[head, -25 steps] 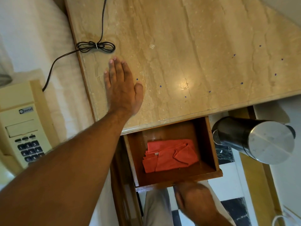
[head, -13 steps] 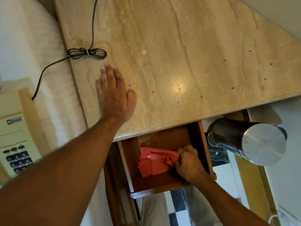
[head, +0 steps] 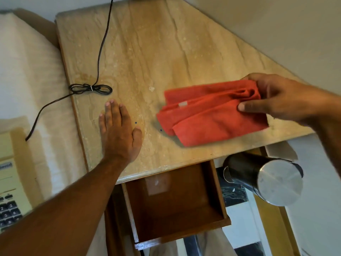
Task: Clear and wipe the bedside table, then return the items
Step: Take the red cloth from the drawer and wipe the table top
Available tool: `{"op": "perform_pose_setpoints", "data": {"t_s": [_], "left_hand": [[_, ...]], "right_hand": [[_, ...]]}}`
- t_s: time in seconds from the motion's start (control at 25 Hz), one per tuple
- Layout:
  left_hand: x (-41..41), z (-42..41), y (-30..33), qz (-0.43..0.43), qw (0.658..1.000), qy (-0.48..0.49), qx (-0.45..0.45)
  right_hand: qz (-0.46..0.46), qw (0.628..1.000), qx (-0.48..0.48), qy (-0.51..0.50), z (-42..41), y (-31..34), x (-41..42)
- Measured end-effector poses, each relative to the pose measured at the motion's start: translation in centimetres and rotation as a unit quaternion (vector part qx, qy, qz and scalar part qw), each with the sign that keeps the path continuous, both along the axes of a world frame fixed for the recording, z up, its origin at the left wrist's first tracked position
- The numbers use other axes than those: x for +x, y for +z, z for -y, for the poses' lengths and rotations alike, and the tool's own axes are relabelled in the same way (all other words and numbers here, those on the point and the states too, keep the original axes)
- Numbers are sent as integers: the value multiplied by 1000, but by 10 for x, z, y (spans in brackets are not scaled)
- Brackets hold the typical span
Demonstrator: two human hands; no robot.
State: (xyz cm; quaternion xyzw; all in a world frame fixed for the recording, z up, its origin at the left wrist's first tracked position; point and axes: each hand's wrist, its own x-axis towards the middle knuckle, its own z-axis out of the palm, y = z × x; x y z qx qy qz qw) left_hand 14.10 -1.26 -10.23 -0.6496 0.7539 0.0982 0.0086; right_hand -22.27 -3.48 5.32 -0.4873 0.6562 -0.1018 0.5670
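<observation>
One red cloth (head: 208, 115) hangs over the right half of the marble-topped desk (head: 147, 43), pinched at its right end by the right hand (head: 276, 98). The thumb presses the front of the fold and the fingers curl over the bunched top edge, so this hand is clamped on the cloth. The cloth is loosely folded in layers, its long axis running left to right across the desk and tilting slightly downward toward the left. Its free end points toward the left hand (head: 120, 133). A small pale tag shows on one fold. Whether the lower edge touches the desk top cannot be told, though a shadow lies beneath its left end.

The left hand rests flat on the desk near the front left corner, palm down, fingers straight and close together, holding nothing. It is well apart from the cloth.

One black cord (head: 100, 52) runs down the desk top to a tied coil (head: 91, 89) just beyond the left fingertips, then trails off the left edge toward one cream telephone (head: 9, 182) on the bed. Below the front edge one wooden drawer (head: 175, 204) stands pulled out. One dark metal cylinder (head: 263, 180) with a flat steel lid stands to the right of the drawer.
</observation>
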Motion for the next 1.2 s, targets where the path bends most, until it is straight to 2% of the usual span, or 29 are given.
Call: {"op": "perform_pose_setpoints", "data": {"t_s": [0.08,0.16,0.2,0.28,0.32,0.36,0.4,0.44,0.48,0.52,0.56,0.64,0.72,0.88,1.0,1.2], "left_hand": [[-1,0,0,6,1000,2,0],[0,0,1,6,1000,3,4],[-1,0,1,4,1000,1,7],[-2,1,2,6,1000,1,12],[-2,1,3,8,1000,2,14],[-2,1,3,9,1000,3,15],[-2,1,2,11,1000,3,14],[-2,1,2,12,1000,3,11],[-2,1,2,12,1000,2,9],[-2,0,1,11,1000,2,9],[-2,0,1,9,1000,2,8],[-2,1,1,7,1000,2,6],[-2,0,1,6,1000,2,8],[-2,-1,1,15,1000,-2,11],[-2,-1,1,18,1000,-5,8],[-2,-1,1,10,1000,-5,10]], "right_hand": [[-149,989,8,-11,17,-47,-23],[-304,952,-36,-23,14,-75,-23],[-357,930,-76,-40,3,-81,-18],[-433,863,-252,-65,-33,-87,7],[-415,844,-338,-34,-60,-89,31],[-356,845,-395,46,-94,-94,58],[-263,865,-392,168,-130,-99,86],[-184,878,-311,313,-164,-107,113],[-146,860,-202,446,-195,-118,133],[-135,825,-114,537,-220,-132,146],[-136,805,-63,575,-236,-147,154],[-164,784,-48,597,-248,-165,160],[-201,774,-71,597,-251,-169,164],[-226,808,-196,508,-256,-161,168],[-275,803,-299,436,-233,-156,164],[-369,814,-343,289,-160,-163,177]]}}
